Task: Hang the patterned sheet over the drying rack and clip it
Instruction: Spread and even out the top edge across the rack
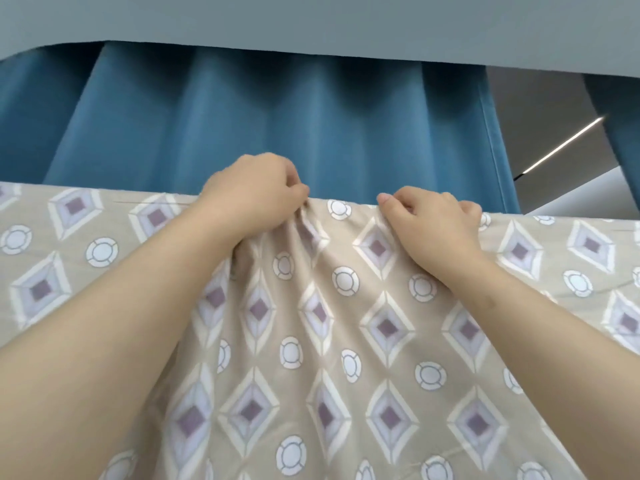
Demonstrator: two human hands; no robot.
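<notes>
The sheet (346, 341) is hanging over the top of the rack, which it is hiding, tan with diamonds and rings. Both hands are pinching its top fold, left hand (249, 192) bunching pleats, right hand (436, 223) steadying, probably to spread it before clipping. A blue curtain (242, 116) is hanging behind.

Rack fully hidden under the sheet (346, 341); sheet runs off three edges; fingers (294, 188) curl out of sight.

- indoor room, likely a home laundry spot: pleated blue curtain (242, 116) under grey ceiling (311, 19)
- patterned sheet (329, 341) draped to dry
- linear ceiling light (562, 145) at right
</notes>
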